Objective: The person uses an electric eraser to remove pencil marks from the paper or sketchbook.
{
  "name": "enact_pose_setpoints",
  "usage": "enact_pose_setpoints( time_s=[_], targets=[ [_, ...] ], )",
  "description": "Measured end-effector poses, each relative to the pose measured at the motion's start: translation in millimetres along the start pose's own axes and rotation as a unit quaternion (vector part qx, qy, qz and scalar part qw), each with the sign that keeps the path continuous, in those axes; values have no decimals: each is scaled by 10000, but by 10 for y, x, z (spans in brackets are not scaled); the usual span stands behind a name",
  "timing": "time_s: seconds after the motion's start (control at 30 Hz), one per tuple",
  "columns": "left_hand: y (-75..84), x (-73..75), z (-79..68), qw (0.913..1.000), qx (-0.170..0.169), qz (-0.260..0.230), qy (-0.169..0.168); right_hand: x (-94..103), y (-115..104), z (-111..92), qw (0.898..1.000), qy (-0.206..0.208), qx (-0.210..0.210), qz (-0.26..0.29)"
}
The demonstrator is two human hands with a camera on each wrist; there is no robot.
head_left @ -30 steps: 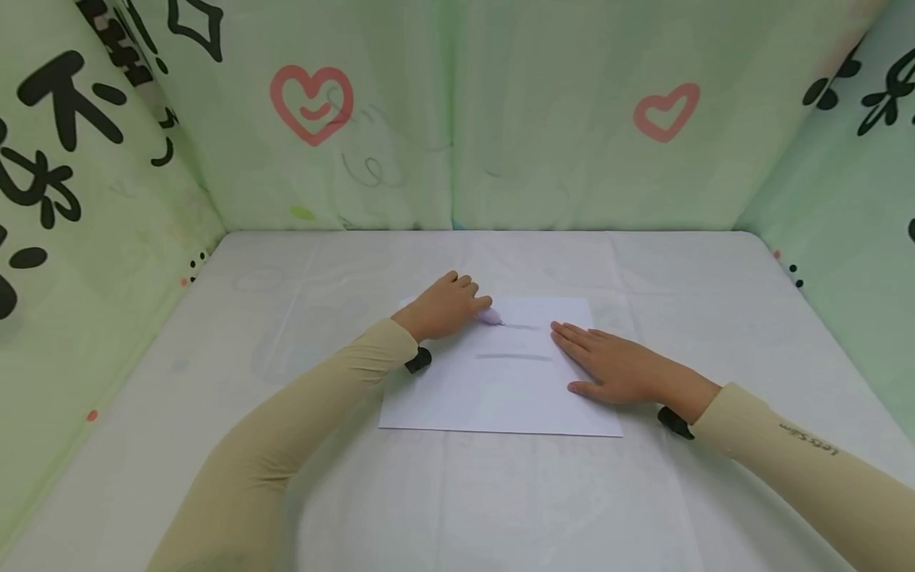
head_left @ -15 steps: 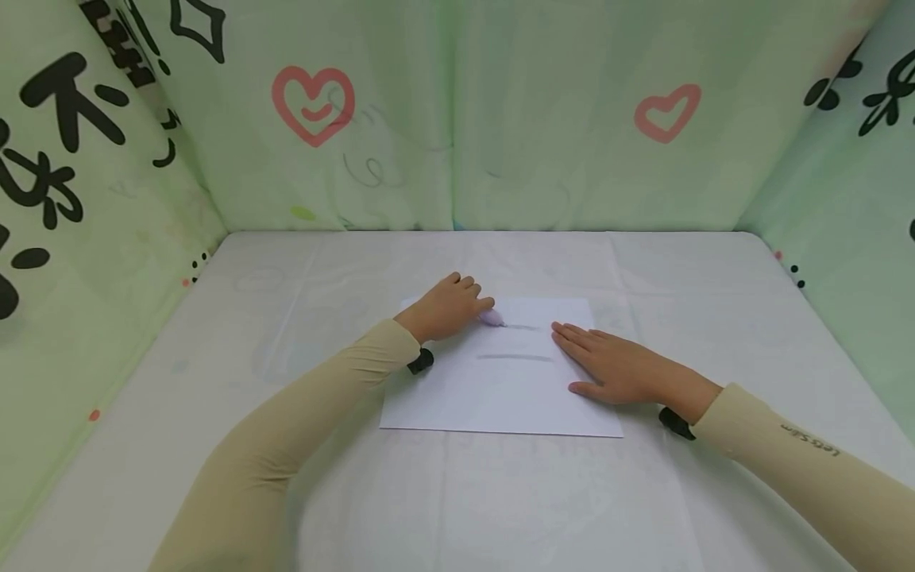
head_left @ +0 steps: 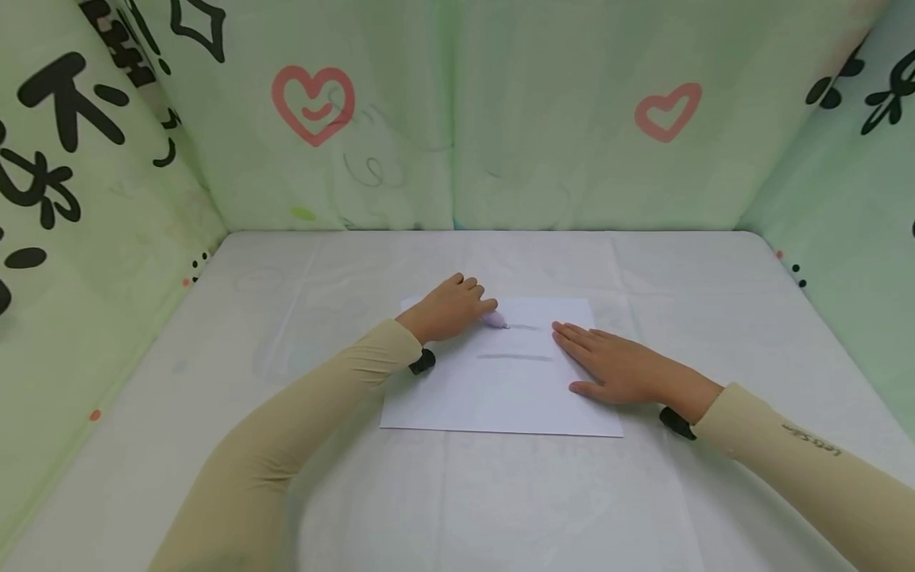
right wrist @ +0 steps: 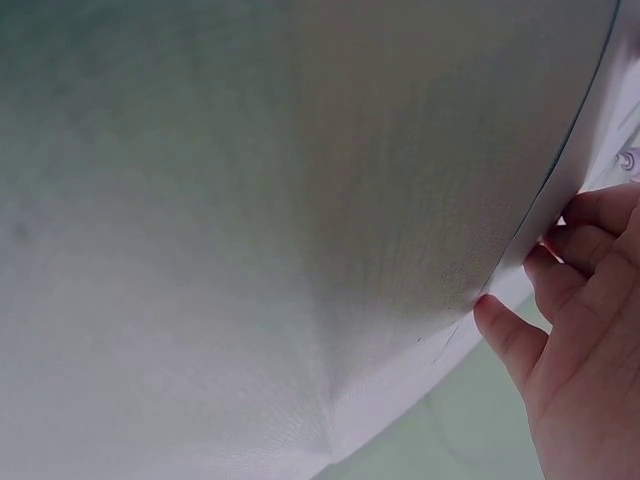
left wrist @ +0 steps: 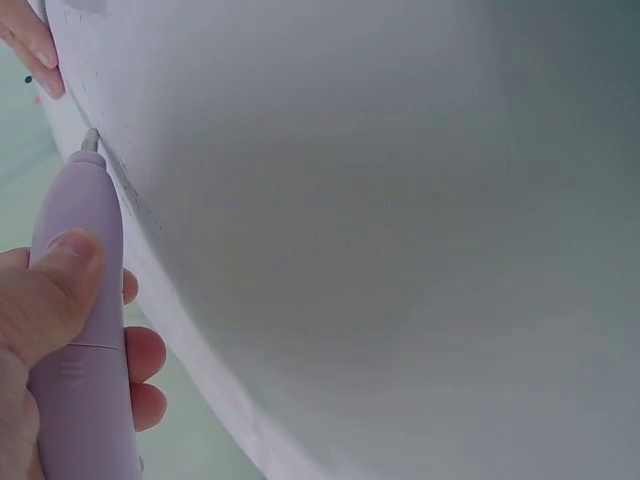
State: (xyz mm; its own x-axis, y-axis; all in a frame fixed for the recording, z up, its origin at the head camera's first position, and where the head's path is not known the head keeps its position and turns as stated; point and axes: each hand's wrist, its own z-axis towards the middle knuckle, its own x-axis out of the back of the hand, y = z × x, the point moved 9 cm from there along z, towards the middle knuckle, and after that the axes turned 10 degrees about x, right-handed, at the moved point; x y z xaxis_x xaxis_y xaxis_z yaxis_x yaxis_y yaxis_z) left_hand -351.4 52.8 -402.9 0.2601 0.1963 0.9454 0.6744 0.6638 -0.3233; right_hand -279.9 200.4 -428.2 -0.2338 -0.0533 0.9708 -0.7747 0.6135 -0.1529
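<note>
A sheet of white paper (head_left: 465, 401) lies on the table, bearing two grey pencil strokes. My left hand (head_left: 445, 308) grips a lavender electric eraser (left wrist: 82, 400), thumb along its barrel and fingers curled round it. Its narrow pale tip (left wrist: 90, 140) points right and meets the paper at the left end of the shorter upper stroke (head_left: 526, 327). Closer to me runs the longer lower stroke (head_left: 515, 357). On the paper's right side my right hand (head_left: 616, 365) rests palm down, fingers extended. In the right wrist view its fingertips (right wrist: 490, 305) touch the sheet.
A white cloth covers the table (head_left: 457, 508). Green curtains (head_left: 543, 159) with hearts and black shapes hang behind it and on both sides. Each wrist carries a dark camera, such as the one under the right wrist (head_left: 676, 423).
My left hand has slid slightly right with the electric eraser, its tip following the upper stroke, whose left end now starts a little further right. The right hand stays in place.
</note>
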Motion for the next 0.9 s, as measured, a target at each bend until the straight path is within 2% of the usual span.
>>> enact_pose_setpoints(
  time_s=[0.4,0.57,0.9],
  targets=[
    [-6,-9,12,10000,35,-22,-44,19,-16,-3,10000,22,29,6],
    [30,7,16,9999,-66,-98,1,14,-8,-2,10000,-7,-7,18],
    [8,-8,34,10000,13,31,-33,19,-7,-10,10000,9,13,23]
  ],
)
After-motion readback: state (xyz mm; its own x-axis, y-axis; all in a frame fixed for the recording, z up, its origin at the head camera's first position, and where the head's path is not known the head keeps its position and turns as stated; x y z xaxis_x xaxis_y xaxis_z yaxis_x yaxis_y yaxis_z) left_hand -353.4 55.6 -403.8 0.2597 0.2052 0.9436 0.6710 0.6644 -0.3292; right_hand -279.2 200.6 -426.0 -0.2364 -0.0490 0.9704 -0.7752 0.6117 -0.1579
